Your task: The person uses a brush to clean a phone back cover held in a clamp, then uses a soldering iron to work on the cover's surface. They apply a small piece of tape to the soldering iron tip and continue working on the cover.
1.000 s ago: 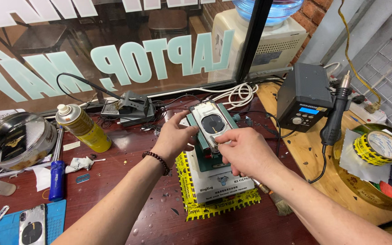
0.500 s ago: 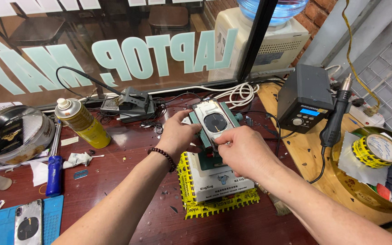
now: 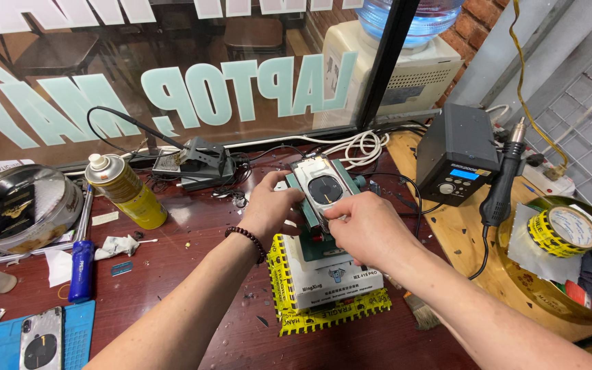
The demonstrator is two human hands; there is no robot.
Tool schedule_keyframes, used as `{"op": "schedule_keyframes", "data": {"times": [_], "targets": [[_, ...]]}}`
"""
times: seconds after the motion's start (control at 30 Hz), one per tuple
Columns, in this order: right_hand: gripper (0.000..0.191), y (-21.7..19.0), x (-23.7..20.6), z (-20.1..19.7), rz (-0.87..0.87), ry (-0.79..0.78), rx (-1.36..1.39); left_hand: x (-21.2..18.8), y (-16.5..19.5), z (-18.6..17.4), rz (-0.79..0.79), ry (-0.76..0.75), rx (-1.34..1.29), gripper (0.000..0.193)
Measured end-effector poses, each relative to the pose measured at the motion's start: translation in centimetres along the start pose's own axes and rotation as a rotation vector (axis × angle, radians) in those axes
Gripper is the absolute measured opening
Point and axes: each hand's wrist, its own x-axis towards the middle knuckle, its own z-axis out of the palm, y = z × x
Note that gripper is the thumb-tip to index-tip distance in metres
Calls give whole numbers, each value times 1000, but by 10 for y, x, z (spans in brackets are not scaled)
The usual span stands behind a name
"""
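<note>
Silver-backed phone (image 3: 325, 189), lying back-up on a green-topped white fixture (image 3: 330, 264) at the middle of the dark red worktable (image 3: 193, 233). Pinched at its left edge by the left hand (image 3: 272, 209), fingers curled shut on the frame, a dark bead bracelet (image 3: 247, 240) at the wrist. Gripped at its near end by the right hand (image 3: 364, 229), fingers closed on the lower edge and covering that part of the phone. Underneath the fixture, a spiky yellow mat (image 3: 330, 312) with black markings. Just right of the mat, a small brush (image 3: 416, 312), partly hidden by the right forearm.

Behind the fixture, coiled white cables (image 3: 358, 145) and a black tool stand (image 3: 200, 164) with a lead looping up. To the right, a black hot-air station (image 3: 455, 159) with a lit blue display, its handpiece (image 3: 503, 181) hanging beside it, and a roll of yellow tape (image 3: 563, 231) on a round wooden surface.

To the left, a yellow spray can (image 3: 126, 192), capless, upright. Farther left, a round metal tin (image 3: 18, 212), open, holding small parts too blurred to tell. Near it, a blue-handled screwdriver (image 3: 80, 267), crumpled tissue (image 3: 118, 245), and a blue mat (image 3: 77, 329) bearing a second phone (image 3: 41, 342).
</note>
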Motion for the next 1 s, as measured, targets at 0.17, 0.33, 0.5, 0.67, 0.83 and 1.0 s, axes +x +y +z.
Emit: {"op": "schedule_keyframes", "data": {"times": [0.17, 0.33, 0.5, 0.67, 0.83, 1.0], "targets": [[27, 7, 4, 3, 7, 16, 64, 5, -3, 0, -3, 0, -29, 61], [31, 11, 13, 2, 40, -39, 96, 8, -5, -3, -14, -20, -44, 61], [32, 8, 16, 2, 54, -45, 131, 8, -5, -5, -37, -47, -79, 59], [33, 5, 15, 4, 64, -45, 66, 7, -4, -6, -37, -35, -82, 60], [31, 1, 14, 5, 31, -25, 79, 6, -3, -6, -29, -55, -84, 59], [31, 0, 17, 6, 22, -19, 55, 6, -3, -6, -37, -40, -73, 59]]}}
